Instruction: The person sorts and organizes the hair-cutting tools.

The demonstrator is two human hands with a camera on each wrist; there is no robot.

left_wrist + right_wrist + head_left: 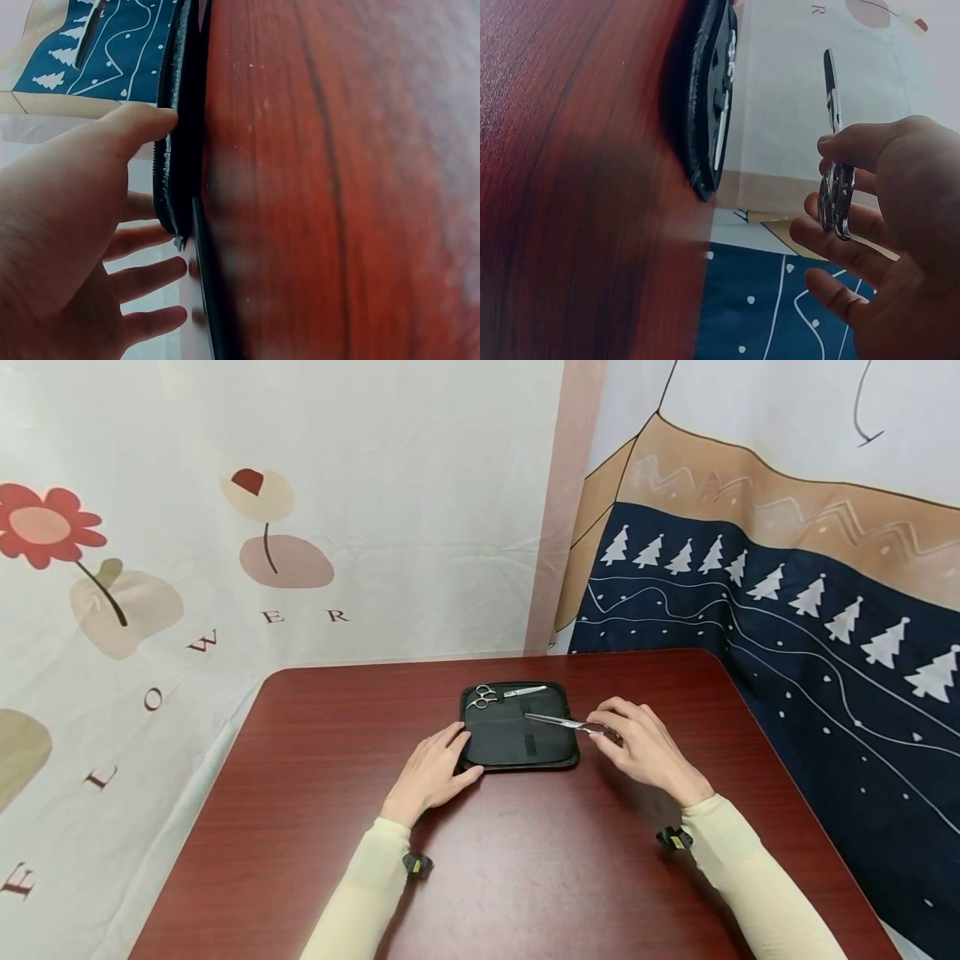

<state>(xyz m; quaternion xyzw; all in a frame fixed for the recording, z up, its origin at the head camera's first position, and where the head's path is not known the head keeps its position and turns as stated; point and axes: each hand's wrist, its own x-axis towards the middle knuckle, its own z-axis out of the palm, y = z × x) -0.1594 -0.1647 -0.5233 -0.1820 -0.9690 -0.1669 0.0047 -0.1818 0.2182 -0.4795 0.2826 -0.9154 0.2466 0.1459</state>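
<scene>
Spread left hand [429,768] is touching the zippered case [491,745]; right hand [641,743] is pinching hair scissors [553,721] above, risking slippage if slackening.

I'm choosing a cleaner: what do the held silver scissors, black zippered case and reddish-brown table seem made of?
Held silver scissors: polished metal, probably steel, given bright glints.
Black zippered case: low-sheen leather or imitation leather, perhaps, given its grained outer edge.
Reddish-brown table: glossy wood or wood-look laminate, from streaky grain and reflections.
</scene>
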